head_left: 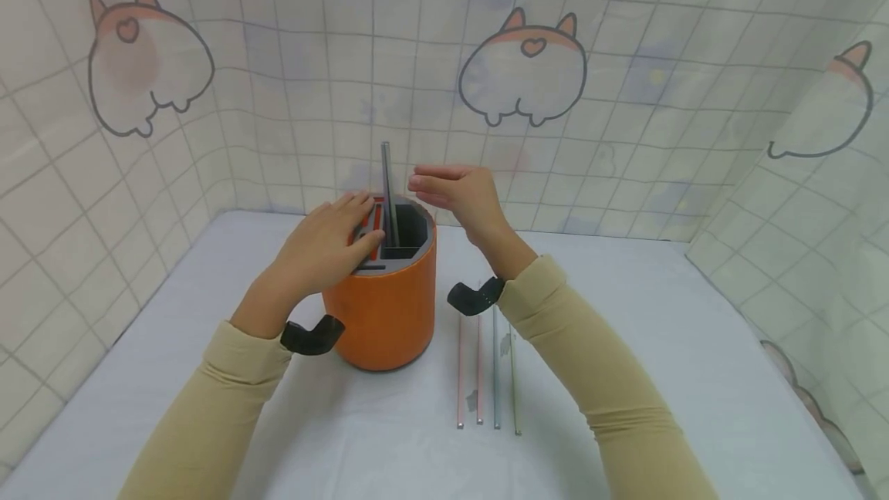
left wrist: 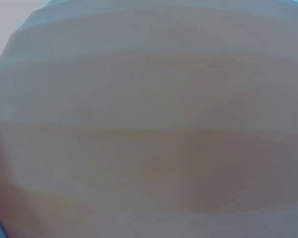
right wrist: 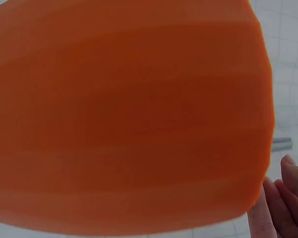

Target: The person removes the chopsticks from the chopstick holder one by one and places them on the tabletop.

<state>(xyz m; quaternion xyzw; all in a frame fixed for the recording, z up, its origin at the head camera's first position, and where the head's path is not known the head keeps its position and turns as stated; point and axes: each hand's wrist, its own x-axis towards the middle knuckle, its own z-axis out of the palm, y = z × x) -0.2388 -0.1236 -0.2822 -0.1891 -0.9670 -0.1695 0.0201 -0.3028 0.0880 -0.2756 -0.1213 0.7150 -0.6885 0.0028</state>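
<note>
An orange round utensil holder (head_left: 385, 322) with a grey divided insert stands upright on the table. My left hand (head_left: 326, 241) rests over the left side of its top, fingers stretched across the rim and thumb over the insert. A pair of metallic chopsticks (head_left: 387, 176) rises out of the holder, leaning slightly. Just right of them, my right hand (head_left: 458, 195) hovers above the rim with fingers together and nothing in them. In the right wrist view, the thumb (right wrist: 294, 174) and fingers show beside the holder's orange wall (right wrist: 139, 119), below the chopstick ends (right wrist: 282, 144).
Several thin sticks lie side by side right of the holder: pink (head_left: 460, 376), another pink (head_left: 479, 384), blue-grey (head_left: 496, 376) and green (head_left: 515, 384). A white cloth covers the table (head_left: 389, 446). Behind hangs a checked curtain (head_left: 312, 99). Pale fabric fills the left wrist view.
</note>
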